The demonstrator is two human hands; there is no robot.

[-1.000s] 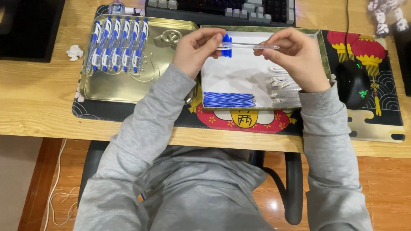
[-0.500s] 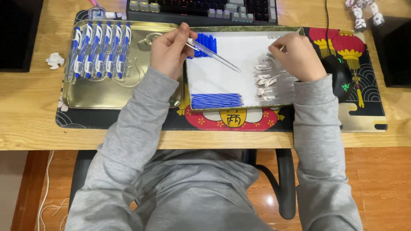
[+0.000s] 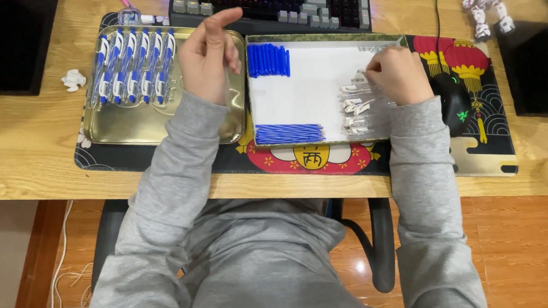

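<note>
Clear plastic pen barrels (image 3: 359,105) lie in a loose heap at the right side of a shallow white tray (image 3: 312,90), and the right hand (image 3: 398,73) rests on the far part of that heap, its fingers curled down and pinched onto the pieces; exactly which piece they have hold of is hidden under the knuckles. In the same tray, blue pen caps (image 3: 268,60) are bunched in the far left corner and thin blue refills (image 3: 289,134) lie in a row along the near edge.

The left hand (image 3: 208,55) is raised over the right end of a gold metal tray (image 3: 132,125), just left of the white one. Its forefinger and thumb are stretched upward and apart, the other fingers bent; a thin clear piece seems to hang along the hand's right edge, but I cannot tell whether it is gripped. Finished blue-and-white pens (image 3: 132,65) lie side by side in the far left part of the gold tray.

Both trays sit on a dark patterned desk mat (image 3: 487,143) on a wooden desk (image 3: 24,147). A keyboard (image 3: 272,1) lies at the far side, a black mouse (image 3: 455,101) just right of the right hand, and a small crumpled white scrap (image 3: 73,79) to the left of the mat.
</note>
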